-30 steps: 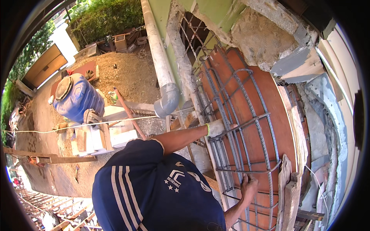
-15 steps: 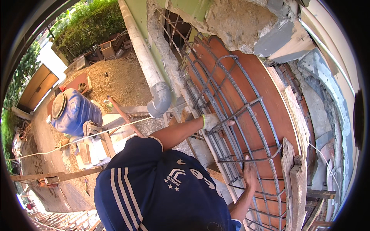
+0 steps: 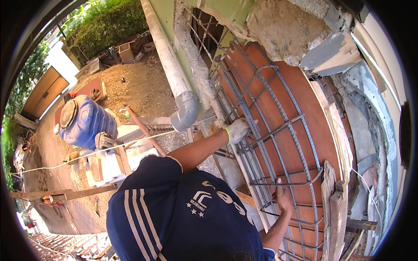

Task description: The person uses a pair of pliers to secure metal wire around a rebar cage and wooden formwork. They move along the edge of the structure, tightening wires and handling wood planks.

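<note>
A long cage of ribbed steel rebar (image 3: 282, 126), tied with cross stirrups, leans at a slant in front of an orange-brown panel (image 3: 305, 143). My left hand (image 3: 237, 130), in a pale work glove with a green cuff, holds the near side of the cage; its fingers pass partly behind a long bar. Lower down, my bare right hand (image 3: 284, 199) is at the cage too, its fingers together and pointing up among the bars beside a stirrup. The bars hide part of its grip.
Rough boards (image 3: 337, 213) edge the panel on the right. Broken concrete (image 3: 287, 30) juts out above the cage. A grey drainpipe elbow (image 3: 186, 111) hangs left of it. A string (image 3: 143, 140) crosses the left side, over a blue barrel (image 3: 87, 122) and stacked blocks.
My left hand has moved a little up along the cage, and its thumb no longer sticks out past the bar. My right hand stays near the same stirrup. The view has shifted slightly.
</note>
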Available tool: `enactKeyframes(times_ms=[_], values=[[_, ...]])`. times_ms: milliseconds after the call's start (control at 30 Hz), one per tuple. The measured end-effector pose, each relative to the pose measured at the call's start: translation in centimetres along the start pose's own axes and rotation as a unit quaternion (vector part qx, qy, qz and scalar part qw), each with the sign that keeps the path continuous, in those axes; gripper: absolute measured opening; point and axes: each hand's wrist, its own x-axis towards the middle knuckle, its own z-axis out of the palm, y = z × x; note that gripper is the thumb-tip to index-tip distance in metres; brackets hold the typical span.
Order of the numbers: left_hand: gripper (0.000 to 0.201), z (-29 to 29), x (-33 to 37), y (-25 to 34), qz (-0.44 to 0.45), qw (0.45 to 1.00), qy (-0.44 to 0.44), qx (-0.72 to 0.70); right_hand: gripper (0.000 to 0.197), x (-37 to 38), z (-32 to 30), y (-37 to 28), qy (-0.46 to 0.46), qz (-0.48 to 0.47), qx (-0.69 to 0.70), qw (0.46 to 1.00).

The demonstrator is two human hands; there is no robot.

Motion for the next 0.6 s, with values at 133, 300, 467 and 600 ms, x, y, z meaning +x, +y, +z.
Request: enactKeyframes(times_ms=[133, 300, 467, 600], values=[[0.038, -1.0, -0.7, -1.4, -0.035, 0.997, -0.064, 0.036, 0.095, 0.7, 0.3, 1.3, -0.014, 0.012, 0.067, 0.998], [0.034, -4.5, 1.3, -4.4, 0.022, 0.960, -0.263, 0.098, 0.088, 0.3, -0.3, 0.0, -0.031, 0.049, 0.120, 0.991], [0.030, -4.5, 2.0, -3.1, 0.194, 0.808, -0.244, 0.500, 0.086, 0.4, -0.2, 0.2, -0.027, 0.029, 0.095, 0.995], [0.024, -3.7, 2.8, -3.2, -0.063, 0.996, -0.066, -0.008, 0.089, 2.5, 1.1, 4.8, 0.083, -0.011, 0.003, 0.996]])
